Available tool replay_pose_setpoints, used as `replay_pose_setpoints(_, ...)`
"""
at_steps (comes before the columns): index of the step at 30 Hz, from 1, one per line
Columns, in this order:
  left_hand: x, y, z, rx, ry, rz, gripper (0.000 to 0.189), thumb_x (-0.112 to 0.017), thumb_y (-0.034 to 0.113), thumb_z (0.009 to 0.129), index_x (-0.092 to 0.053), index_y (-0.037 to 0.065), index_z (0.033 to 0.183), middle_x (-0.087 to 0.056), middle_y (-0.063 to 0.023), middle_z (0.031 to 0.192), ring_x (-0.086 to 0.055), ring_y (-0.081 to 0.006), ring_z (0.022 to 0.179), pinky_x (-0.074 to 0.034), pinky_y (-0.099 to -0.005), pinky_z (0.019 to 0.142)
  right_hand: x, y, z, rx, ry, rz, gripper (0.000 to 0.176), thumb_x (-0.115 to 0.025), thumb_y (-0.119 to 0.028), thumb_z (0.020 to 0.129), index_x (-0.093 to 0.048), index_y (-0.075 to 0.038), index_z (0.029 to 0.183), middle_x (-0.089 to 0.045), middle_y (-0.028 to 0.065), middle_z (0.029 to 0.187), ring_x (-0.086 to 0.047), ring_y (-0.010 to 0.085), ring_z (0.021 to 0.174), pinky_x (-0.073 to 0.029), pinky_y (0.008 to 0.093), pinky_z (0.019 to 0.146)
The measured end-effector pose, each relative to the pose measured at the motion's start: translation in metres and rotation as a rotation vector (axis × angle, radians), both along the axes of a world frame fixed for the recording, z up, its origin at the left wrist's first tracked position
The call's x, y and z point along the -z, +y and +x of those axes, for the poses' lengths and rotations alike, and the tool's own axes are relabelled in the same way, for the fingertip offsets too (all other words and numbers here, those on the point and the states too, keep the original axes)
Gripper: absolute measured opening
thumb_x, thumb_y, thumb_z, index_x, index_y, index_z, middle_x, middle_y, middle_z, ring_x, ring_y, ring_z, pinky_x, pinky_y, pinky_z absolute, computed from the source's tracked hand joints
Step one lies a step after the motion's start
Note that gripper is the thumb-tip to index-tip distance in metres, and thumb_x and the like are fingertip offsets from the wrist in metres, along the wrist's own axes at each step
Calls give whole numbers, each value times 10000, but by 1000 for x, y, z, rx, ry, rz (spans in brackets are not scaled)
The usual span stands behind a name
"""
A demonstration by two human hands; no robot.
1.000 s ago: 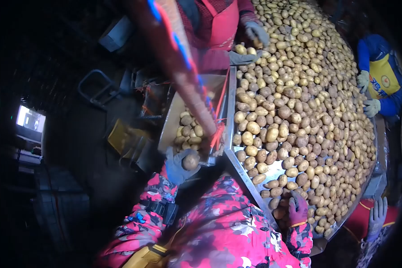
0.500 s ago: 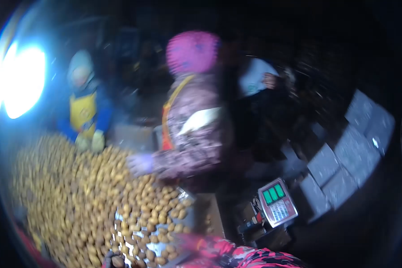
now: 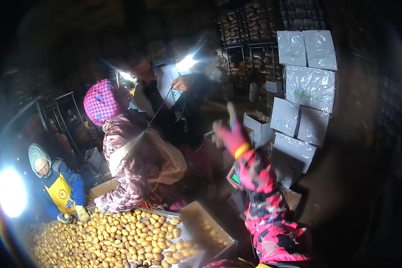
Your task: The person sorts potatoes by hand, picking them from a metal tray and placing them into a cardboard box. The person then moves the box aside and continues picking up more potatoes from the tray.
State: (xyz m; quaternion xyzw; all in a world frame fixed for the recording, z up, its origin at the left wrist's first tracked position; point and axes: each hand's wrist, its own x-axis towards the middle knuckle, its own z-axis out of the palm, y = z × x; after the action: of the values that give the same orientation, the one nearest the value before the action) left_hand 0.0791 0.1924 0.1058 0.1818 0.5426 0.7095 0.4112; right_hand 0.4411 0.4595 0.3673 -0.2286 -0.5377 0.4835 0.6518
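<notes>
My right hand (image 3: 231,136), in a pink and grey glove with a yellow cuff, is raised at the end of a pink camouflage sleeve (image 3: 268,210). One finger stretches upward and others reach left, slightly blurred; nothing shows in the hand. It is in the air above a scale (image 3: 233,177) with a green display, which my sleeve partly covers. Many potatoes (image 3: 134,232) cover the sorting table (image 3: 190,232) at lower left. Beside its right end sits an open box (image 3: 225,236) with potatoes inside. My left hand is out of sight.
A person in a checked pink head covering (image 3: 102,102) leans by the table. Another holds a cord near a pale sheet (image 3: 169,82). A person in a yellow apron (image 3: 61,193) handles potatoes. Wrapped white boxes (image 3: 310,87) stand stacked at right.
My view has swung up and to the right. My right hand has risen from the potatoes into the air. The dark-gloved left hand near a potato has left the view.
</notes>
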Motion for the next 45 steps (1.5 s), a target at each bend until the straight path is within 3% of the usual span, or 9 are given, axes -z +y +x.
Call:
replay_pose_setpoints(5,1,-14,-2,-34,-20,-10,503,-525,543,990,-560,130,1273,-642,-111,1227,-634,-250,1043,-541,-386,863,-63,52,1,75,64,147,976,-697,-53,923,-33,-209,1622,-648,93,1005,-718,227,797,-618,335,676)
replay_pose_setpoints(15,2,-45,-17,-177,-119,5,527,-503,578,992,-534,154,1303,-634,-105,1244,-629,-249,1039,-552,-375,837,-54,96,-27,36,121,44,906,-683,-53,914,-118,-194,1608,-661,115,1021,-719,204,808,-620,330,710)
replay_pose_setpoints(19,18,-71,-35,-278,-231,100,537,-494,592,993,-523,163,1314,-631,-103,1250,-627,-249,1037,-556,-370,826,10,63,-100,133,-21,242,597,-643,-151,964,-421,-105,1516,-607,-29,784,-544,56,644,-464,241,585)
replay_pose_setpoints(23,36,-133,-60,-349,-535,505,547,-485,606,994,-512,173,1326,-628,-101,1257,-625,-248,1035,-561,-366,816,197,21,-189,-535,-513,137,522,-682,-177,940,-540,-69,1430,-680,83,1091,-636,154,920,-521,325,827)
replay_pose_setpoints(25,7,-151,-46,-170,-485,614,569,-494,601,990,-520,210,1402,-547,-124,1446,-489,-363,1339,-477,-459,1023,295,-5,-216,-791,-762,160,520,-624,-152,995,-482,-68,1488,-678,15,1107,-621,81,898,-518,261,773)
replay_pose_setpoints(27,10,-172,-30,-278,-619,776,617,-496,615,981,-476,226,1460,-469,-141,1508,-467,-369,1360,-474,-484,1037,298,-53,-221,-885,-1238,105,519,-642,-316,959,-560,-96,1422,-687,159,1244,-665,163,1018,-533,324,898)
replay_pose_setpoints(34,77,-208,-45,-589,-604,951,674,-550,580,979,-400,236,1539,-412,-197,1534,-519,-352,1294,-549,-456,952,333,-113,-283,-1151,-1465,220,500,-604,-334,950,-585,-116,1399,-681,183,1243,-662,240,1117,-501,349,973)
replay_pose_setpoints(42,72,-229,-25,-646,-730,897,695,-485,625,986,-411,193,1525,-594,-184,1352,-629,-316,1131,-596,-409,836,356,-115,-367,-1543,-1419,191,494,-648,-229,970,-553,-46,1418,-644,139,1327,-614,201,1205,-506,333,994)
replay_pose_setpoints(45,69,-231,-11,-752,-574,823,657,-501,554,1000,-401,185,1535,-517,-196,1454,-590,-332,1235,-583,-418,882,395,-116,-386,-1615,-1324,499,494,-647,-219,972,-547,-31,1418,-635,134,1342,-613,211,1208,-501,336,1003)
